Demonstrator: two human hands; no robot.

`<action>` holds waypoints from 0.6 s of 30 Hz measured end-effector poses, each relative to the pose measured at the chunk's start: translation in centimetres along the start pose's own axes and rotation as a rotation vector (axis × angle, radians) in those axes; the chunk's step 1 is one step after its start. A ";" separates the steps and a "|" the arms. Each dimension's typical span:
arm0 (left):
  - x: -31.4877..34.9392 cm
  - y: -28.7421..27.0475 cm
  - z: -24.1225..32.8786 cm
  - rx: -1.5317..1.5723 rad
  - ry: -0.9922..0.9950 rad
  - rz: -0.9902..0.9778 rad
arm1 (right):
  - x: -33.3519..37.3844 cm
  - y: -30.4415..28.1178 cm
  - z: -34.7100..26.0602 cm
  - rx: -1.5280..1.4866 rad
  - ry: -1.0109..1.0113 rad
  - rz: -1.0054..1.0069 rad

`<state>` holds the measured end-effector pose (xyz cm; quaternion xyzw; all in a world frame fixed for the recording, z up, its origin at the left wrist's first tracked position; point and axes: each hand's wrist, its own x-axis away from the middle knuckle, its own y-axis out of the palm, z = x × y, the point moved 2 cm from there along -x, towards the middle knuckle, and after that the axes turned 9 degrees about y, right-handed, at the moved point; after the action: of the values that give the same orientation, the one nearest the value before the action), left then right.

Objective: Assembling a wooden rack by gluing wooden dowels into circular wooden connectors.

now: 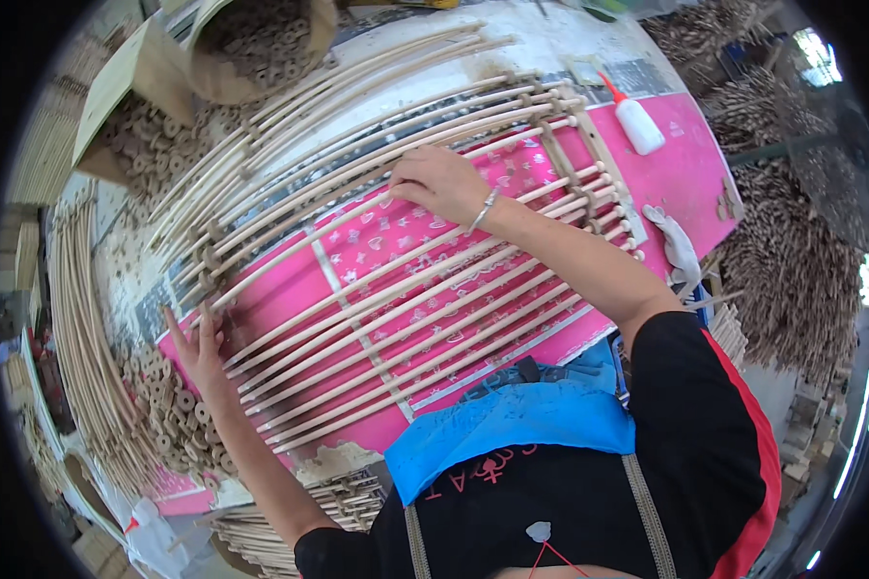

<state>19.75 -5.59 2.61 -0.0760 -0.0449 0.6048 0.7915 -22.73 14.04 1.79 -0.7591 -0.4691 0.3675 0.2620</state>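
My right hand (441, 183) has its thumb and fingers closed on a thin pale wooden rod (304, 246), partway along it. This rod slants across a pink patterned sheet on the table, its right end at a wooden crosspiece (555, 150). My left hand (200, 349) is at the rod's left end, fingers apart, fingertips touching or close beside it. Nearer to me, several parallel rods (425, 333) lie over the sheet, their right ends through small wooden connectors (594, 207). Beyond my hands, more rods (357, 145) run the same way, with connectors at both ends.
Loose wooden rings (179, 415) are heaped at the left, beside a long stack of rods (92, 328). Two tilted containers (130, 87) spill small wooden parts at the far left. A white squeeze bottle (639, 125) with a red nozzle lies at right, near a whitish cloth-like item (676, 246).
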 end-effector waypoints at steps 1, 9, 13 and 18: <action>-0.2 0.8 0.1 0.040 -0.002 0.008 | 0.0 0.2 0.2 -0.001 -0.018 -0.005; 0.4 0.3 3.7 -0.930 0.609 -0.029 | 0.0 -1.3 -0.4 0.015 0.045 -0.104; 0.5 0.5 4.1 -0.992 0.656 -0.155 | -0.2 -1.0 -0.8 0.009 0.059 -0.136; -0.3 0.9 3.0 -0.981 0.638 -0.135 | -0.1 -1.1 -1.6 0.096 0.001 -0.094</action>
<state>18.29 -5.48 5.42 -0.6086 -0.0840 0.4086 0.6750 -22.09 14.35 3.60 -0.7231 -0.4859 0.3762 0.3153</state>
